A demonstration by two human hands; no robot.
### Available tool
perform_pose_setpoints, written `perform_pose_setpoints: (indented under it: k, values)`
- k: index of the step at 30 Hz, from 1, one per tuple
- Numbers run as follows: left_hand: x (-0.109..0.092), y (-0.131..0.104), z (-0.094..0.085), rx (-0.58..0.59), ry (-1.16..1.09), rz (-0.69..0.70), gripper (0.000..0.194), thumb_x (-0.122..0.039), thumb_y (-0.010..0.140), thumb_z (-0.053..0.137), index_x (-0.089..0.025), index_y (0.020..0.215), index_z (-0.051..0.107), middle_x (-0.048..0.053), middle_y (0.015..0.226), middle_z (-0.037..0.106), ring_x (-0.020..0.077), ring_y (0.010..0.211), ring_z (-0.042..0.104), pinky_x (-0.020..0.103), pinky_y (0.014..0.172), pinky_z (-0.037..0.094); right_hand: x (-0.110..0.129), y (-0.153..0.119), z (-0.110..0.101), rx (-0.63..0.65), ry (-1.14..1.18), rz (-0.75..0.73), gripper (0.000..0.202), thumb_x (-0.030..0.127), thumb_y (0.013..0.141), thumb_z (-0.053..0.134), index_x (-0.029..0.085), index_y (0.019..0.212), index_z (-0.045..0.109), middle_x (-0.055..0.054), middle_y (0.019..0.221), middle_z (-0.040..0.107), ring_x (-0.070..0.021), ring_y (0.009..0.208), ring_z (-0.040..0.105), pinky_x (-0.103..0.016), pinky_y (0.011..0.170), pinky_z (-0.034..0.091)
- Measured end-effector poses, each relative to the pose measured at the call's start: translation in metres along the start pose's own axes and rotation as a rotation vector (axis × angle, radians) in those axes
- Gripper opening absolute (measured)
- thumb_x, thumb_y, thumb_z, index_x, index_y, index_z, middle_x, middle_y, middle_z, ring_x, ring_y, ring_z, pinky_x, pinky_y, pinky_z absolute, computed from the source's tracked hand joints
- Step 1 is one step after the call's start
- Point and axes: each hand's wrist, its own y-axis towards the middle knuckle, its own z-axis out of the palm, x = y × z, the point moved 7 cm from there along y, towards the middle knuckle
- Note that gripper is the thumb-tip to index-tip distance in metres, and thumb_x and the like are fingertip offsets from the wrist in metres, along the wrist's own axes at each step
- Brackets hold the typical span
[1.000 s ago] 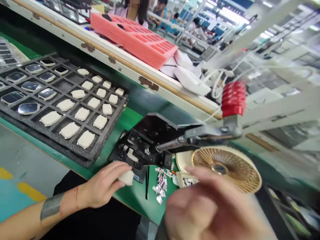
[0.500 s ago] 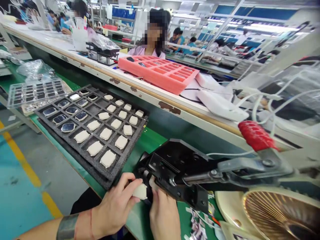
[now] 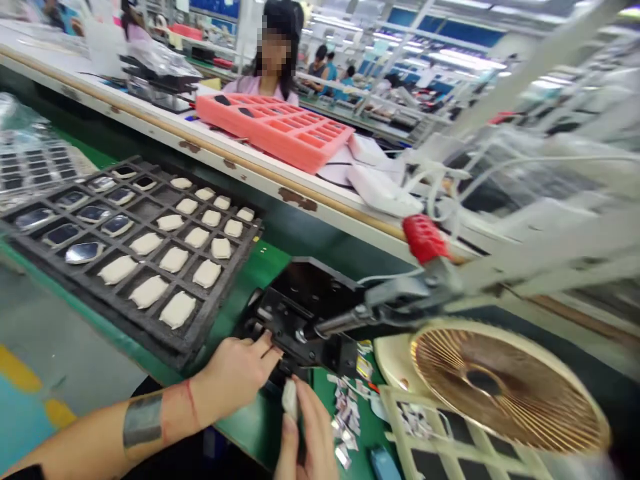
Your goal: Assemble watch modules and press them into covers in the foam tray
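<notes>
My left hand (image 3: 243, 373) reaches into the front of a black clamp fixture (image 3: 310, 300), its visible fingers stretched out and touching the fixture; nothing shows between them, and the thumb is hidden. Just in front of the fixture, my right hand (image 3: 313, 437) pinches a cream-coloured, watch-shaped piece (image 3: 290, 401) on edge between thumb and fingers. From the fixture rises a metal toggle lever with a red-wrapped handle (image 3: 425, 238). On the left lies a dark foam tray (image 3: 187, 340), its cells holding several similar cream pieces (image 3: 177, 309) and several dark-faced watch units (image 3: 84, 252).
A gold fan (image 3: 505, 393) stands on the right above a cream divided tray (image 3: 400, 427). Small silvery scraps (image 3: 345, 417) litter the green bench. Behind runs a raised shelf with a pink foam tray (image 3: 280, 137), and a person sits beyond it. A clear tray (image 3: 37, 167) lies far left.
The view has swung right. The cream piece in my left hand is no longer visible, and that hand has moved to the fixture. My right hand has come out of the fixture with a cream piece.
</notes>
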Motion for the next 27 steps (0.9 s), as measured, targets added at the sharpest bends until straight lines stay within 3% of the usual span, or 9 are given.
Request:
perform_pose_setpoints:
  k: [2, 5, 8, 12, 14, 17, 23, 25, 27]
  values:
    - [0.001, 0.0, 0.002, 0.021, 0.011, -0.036, 0.041, -0.01, 0.104, 0.058, -0.017, 0.144, 0.065, 0.016, 0.136, 0.076, 0.0298, 0.1, 0.082, 0.041, 0.08, 0.07, 0.006, -0.001, 0.001, 0.02, -0.001, -0.004, 0.04, 0.026, 0.112, 0.054, 0.023, 0.149, 0.069, -0.015, 0.138, 0.076, -0.0312, 0.125, 0.077, -0.046, 0.101, 0.068]
    - [0.003, 0.006, 0.002, 0.035, -0.002, -0.06, 0.033, -0.007, 0.103, 0.06, -0.02, 0.129, 0.074, 0.011, 0.117, 0.08, 0.0293, 0.095, 0.082, 0.04, 0.078, 0.069, 0.013, -0.002, 0.002, 0.059, 0.006, -0.012, 0.045, 0.019, 0.111, 0.053, 0.025, 0.154, 0.064, -0.014, 0.143, 0.074, -0.0287, 0.131, 0.075, -0.043, 0.104, 0.068]
    - [0.001, 0.004, 0.0, -0.03, 0.003, -0.028, 0.033, -0.003, 0.101, 0.058, -0.021, 0.121, 0.077, 0.009, 0.108, 0.081, 0.0294, 0.093, 0.082, 0.041, 0.08, 0.069, 0.015, -0.002, 0.0, 0.079, 0.026, 0.02, 0.048, 0.015, 0.111, 0.052, 0.025, 0.157, 0.061, -0.014, 0.146, 0.072, -0.0278, 0.134, 0.072, -0.044, 0.107, 0.067]
    - [-0.006, -0.018, 0.003, -0.095, 0.139, 0.018, 0.047, -0.003, 0.099, 0.057, -0.015, 0.143, 0.07, 0.016, 0.133, 0.079, 0.0269, 0.089, 0.081, 0.039, 0.078, 0.068, 0.016, -0.002, -0.001, 0.097, 0.059, 0.057, 0.05, 0.013, 0.11, 0.052, 0.025, 0.158, 0.059, -0.014, 0.148, 0.07, -0.0273, 0.137, 0.07, -0.046, 0.109, 0.067]
    - [-0.008, -0.028, 0.005, -0.066, 0.228, 0.003, 0.058, -0.003, 0.098, 0.057, -0.012, 0.154, 0.063, 0.02, 0.148, 0.072, 0.0246, 0.084, 0.081, 0.036, 0.075, 0.067, 0.016, -0.002, -0.001, 0.101, 0.073, 0.066, 0.051, 0.013, 0.11, 0.053, 0.025, 0.158, 0.059, -0.014, 0.147, 0.07, -0.0273, 0.137, 0.07, -0.046, 0.109, 0.067]
    - [-0.009, -0.032, 0.005, 0.024, 0.268, -0.03, 0.067, 0.0, 0.095, 0.054, -0.014, 0.16, 0.058, 0.019, 0.159, 0.066, 0.0216, 0.082, 0.081, 0.033, 0.072, 0.066, 0.017, -0.001, 0.0, 0.103, 0.085, 0.074, 0.051, 0.012, 0.109, 0.054, 0.026, 0.158, 0.059, -0.014, 0.147, 0.07, -0.0273, 0.136, 0.07, -0.046, 0.109, 0.067]
    - [-0.005, -0.02, -0.003, 0.143, 0.194, -0.049, 0.067, -0.004, 0.1, 0.054, -0.016, 0.165, 0.053, 0.018, 0.161, 0.064, 0.0238, 0.087, 0.082, 0.034, 0.073, 0.067, 0.017, 0.002, -0.003, 0.07, 0.072, 0.079, 0.047, 0.016, 0.109, 0.057, 0.026, 0.154, 0.063, -0.013, 0.144, 0.073, -0.0276, 0.133, 0.073, -0.047, 0.108, 0.067]
    - [-0.004, -0.025, -0.009, 0.112, 0.069, -0.06, 0.065, -0.006, 0.1, 0.054, -0.018, 0.164, 0.054, 0.018, 0.161, 0.063, 0.0258, 0.095, 0.082, 0.038, 0.083, 0.068, 0.021, 0.003, -0.007, 0.026, 0.051, 0.052, 0.044, 0.017, 0.107, 0.06, 0.024, 0.15, 0.066, -0.013, 0.141, 0.075, -0.0281, 0.129, 0.075, -0.047, 0.105, 0.068]
    - [-0.006, -0.035, -0.02, 0.011, -0.238, -0.047, 0.057, -0.011, 0.105, 0.053, -0.021, 0.161, 0.058, 0.014, 0.162, 0.064, 0.0261, 0.111, 0.081, 0.038, 0.099, 0.067, 0.03, 0.003, -0.01, -0.05, 0.018, -0.022, 0.042, 0.015, 0.104, 0.066, 0.024, 0.145, 0.07, -0.013, 0.135, 0.078, -0.0291, 0.121, 0.078, -0.047, 0.099, 0.07]
